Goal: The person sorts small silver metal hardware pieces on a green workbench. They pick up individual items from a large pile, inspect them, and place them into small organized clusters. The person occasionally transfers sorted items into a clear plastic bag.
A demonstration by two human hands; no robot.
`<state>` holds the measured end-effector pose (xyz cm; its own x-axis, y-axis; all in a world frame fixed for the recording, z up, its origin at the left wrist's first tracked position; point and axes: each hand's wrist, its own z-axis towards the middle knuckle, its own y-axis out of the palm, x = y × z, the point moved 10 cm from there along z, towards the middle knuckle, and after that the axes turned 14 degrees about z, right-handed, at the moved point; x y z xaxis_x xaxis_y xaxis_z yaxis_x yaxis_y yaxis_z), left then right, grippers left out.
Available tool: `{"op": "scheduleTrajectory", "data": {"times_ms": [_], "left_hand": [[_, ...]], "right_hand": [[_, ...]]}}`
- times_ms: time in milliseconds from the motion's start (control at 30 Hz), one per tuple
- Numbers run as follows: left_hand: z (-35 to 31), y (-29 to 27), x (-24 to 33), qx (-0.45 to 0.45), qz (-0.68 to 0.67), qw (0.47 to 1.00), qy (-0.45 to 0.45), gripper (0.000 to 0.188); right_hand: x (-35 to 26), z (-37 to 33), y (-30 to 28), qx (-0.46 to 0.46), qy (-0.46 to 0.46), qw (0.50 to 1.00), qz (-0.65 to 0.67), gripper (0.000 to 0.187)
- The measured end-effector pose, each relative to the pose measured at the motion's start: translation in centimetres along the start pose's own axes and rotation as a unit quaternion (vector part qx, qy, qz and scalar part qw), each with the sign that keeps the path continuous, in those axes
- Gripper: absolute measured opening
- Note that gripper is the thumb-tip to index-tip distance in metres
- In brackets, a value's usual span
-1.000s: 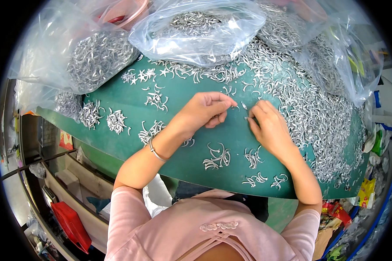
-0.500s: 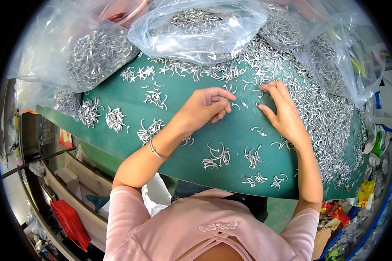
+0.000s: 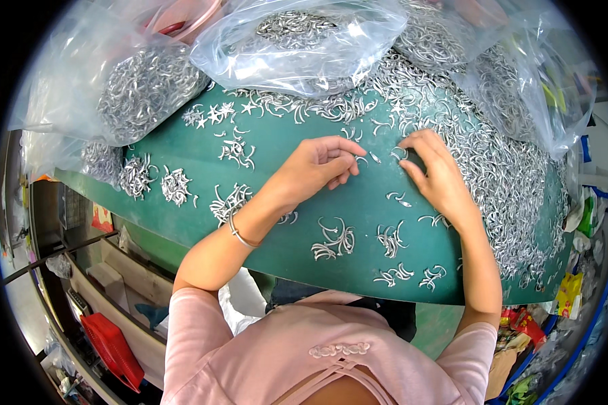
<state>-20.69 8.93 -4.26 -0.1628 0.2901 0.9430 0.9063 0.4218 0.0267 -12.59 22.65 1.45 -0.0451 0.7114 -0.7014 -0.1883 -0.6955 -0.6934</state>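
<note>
Small silvery metal pieces, mostly curved like little hooks, lie over a green tabletop (image 3: 284, 253). My right hand (image 3: 439, 172) arches over the table, thumb and forefinger apart, with a small curved metal piece (image 3: 396, 154) lying at their tips. It does not look gripped. My left hand (image 3: 317, 165) hovers left of it, forefinger stretched out and the other fingers loosely bent; nothing shows in it. Just past its forefinger lie a curved piece and a leaf-shaped piece (image 3: 375, 158). Two small pieces (image 3: 400, 199) rest nearer me, between my forearms.
A dense heap of curved pieces (image 3: 513, 209) covers the right side. Small sorted clusters (image 3: 334, 239) dot the front and left, with star-shaped pieces (image 3: 216, 113) farther back. Clear plastic bags (image 3: 297, 57) of pieces line the far edge. A red basket (image 3: 111, 351) stands lower left.
The view has shifted slightly, so the table's contents sit a little differently. My right fingertips have come to the small curved piece. My left hand has hardly moved.
</note>
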Motion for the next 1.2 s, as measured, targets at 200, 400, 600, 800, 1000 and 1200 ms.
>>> {"op": "scheduleTrajectory", "data": {"times_ms": [200,400,600,800,1000,1200], "left_hand": [[-0.1,-0.1,0.0,0.006,0.007,1.0,-0.001,0.024],[-0.2,0.0,0.1,0.001,0.006,1.0,-0.002,0.023],[0.0,0.1,-0.4,-0.013,0.01,1.0,-0.014,0.025],[0.0,0.7,-1.0,-0.049,-0.009,0.999,-0.008,0.034],[-0.3,1.1,-0.9,-0.071,-0.064,0.995,-0.025,0.039],[-0.6,1.0,-0.7,-0.073,-0.015,0.997,-0.014,0.038]], "right_hand": [[0.6,-0.4,0.7,-0.065,0.059,0.994,0.058,0.027],[0.7,-0.4,0.5,-0.028,0.077,0.993,0.084,0.024],[-0.2,0.3,2.3,-0.069,0.033,0.997,0.018,0.017],[-0.8,-0.2,1.4,-0.049,0.034,0.997,0.042,0.016],[-1.6,-0.2,3.3,-0.058,-0.002,0.998,0.014,0.015],[-4.0,-0.2,5.3,-0.061,-0.045,0.996,0.045,0.014]]}}
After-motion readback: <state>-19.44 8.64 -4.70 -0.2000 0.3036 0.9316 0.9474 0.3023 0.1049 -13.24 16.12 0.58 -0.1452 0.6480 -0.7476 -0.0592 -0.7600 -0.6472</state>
